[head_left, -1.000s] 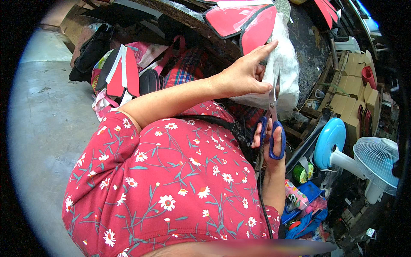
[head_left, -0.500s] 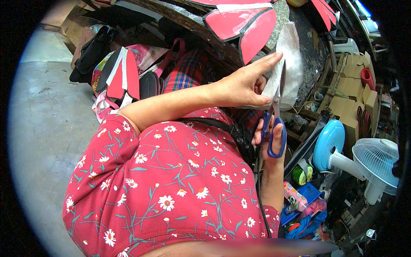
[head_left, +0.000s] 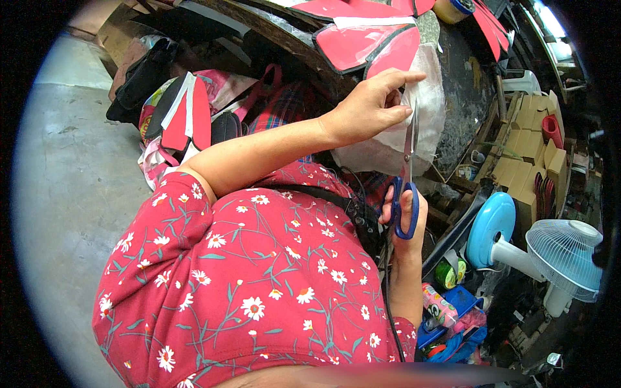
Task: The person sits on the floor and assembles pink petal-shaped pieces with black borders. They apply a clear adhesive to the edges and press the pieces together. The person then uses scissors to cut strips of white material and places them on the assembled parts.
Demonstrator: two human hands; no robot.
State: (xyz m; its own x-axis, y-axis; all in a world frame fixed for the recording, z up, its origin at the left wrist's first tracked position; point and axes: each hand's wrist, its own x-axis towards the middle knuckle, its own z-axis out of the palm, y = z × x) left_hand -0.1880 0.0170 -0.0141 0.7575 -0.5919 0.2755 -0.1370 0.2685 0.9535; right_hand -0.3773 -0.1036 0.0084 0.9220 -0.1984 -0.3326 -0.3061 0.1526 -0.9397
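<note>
My left hand (head_left: 365, 108) is closed, thumb and bent fingers pinching a thin, whitish, slightly see-through sheet (head_left: 424, 132), with the index finger stretched across it. My right hand (head_left: 414, 220) grips a pair of scissors (head_left: 407, 165) by the blue handles. Their metal blades point up along the sheet, just right of the left thumb, and lie close together. Whether the tips are in the sheet I cannot tell. Pink-red pieces with black edging (head_left: 352, 46) lie on the worktop beyond the left hand.
More red pieces (head_left: 490, 29) and a round tub (head_left: 453, 10) are at the far right. Cardboard boxes (head_left: 521, 139), a blue-and-white fan (head_left: 561, 252) and a blue basket (head_left: 462, 301) stand to the right. At left, a bag with red and black pieces (head_left: 184, 119) sits near the grey floor.
My left hand has moved up and away from the scissors' handles. The blades and handles have come closer together, and the sheet's raised part has dropped and spread lower.
</note>
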